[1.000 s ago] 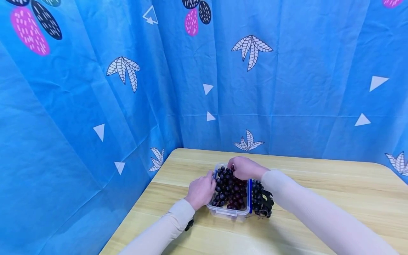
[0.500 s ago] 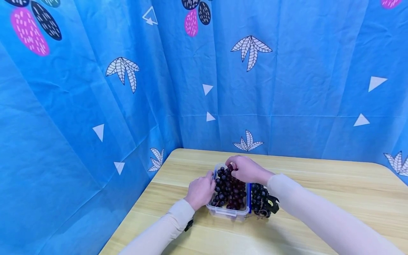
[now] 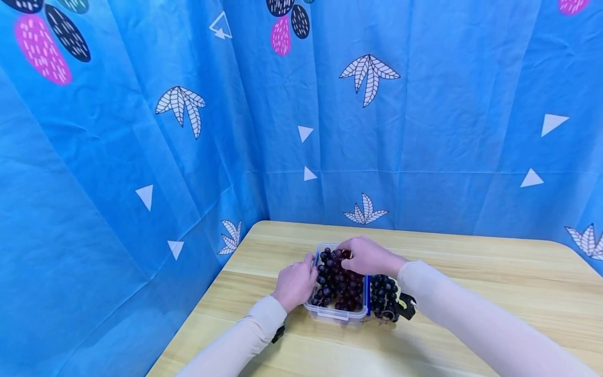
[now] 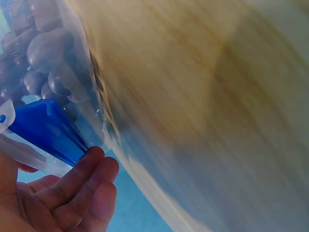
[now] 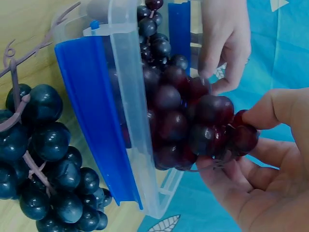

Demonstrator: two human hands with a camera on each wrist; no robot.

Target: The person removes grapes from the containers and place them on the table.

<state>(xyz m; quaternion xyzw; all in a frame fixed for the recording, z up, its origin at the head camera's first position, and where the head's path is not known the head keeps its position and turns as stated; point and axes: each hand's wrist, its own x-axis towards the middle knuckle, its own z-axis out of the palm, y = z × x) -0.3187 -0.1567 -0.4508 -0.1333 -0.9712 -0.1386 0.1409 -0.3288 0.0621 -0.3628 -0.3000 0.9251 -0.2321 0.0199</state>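
Note:
A clear plastic container (image 3: 340,314) with blue side latches stands on the table, holding dark grapes (image 3: 324,285) and a bunch of red grapes (image 3: 350,293). My left hand (image 3: 296,283) grips its left wall; in the left wrist view the fingertips (image 4: 99,157) lie by a blue latch (image 4: 48,128). At the container's far right corner, my right hand (image 3: 369,256) pinches the end of the red bunch. Seen from the right wrist, thumb and fingers of the right hand (image 5: 275,154) close on those red grapes (image 5: 212,111), which rest at the rim.
Another bunch of black grapes (image 3: 383,293) with brown stems lies on the table just right of the container, beside the right-hand blue latch (image 5: 96,116). A black wrist camera (image 3: 406,306) hangs near it. Blue patterned curtains (image 3: 358,131) border the wooden table (image 3: 494,293) behind and left.
My right hand has shifted slightly right and nearer, staying on the end of the red grapes. The left hand keeps its place on the container's wall.

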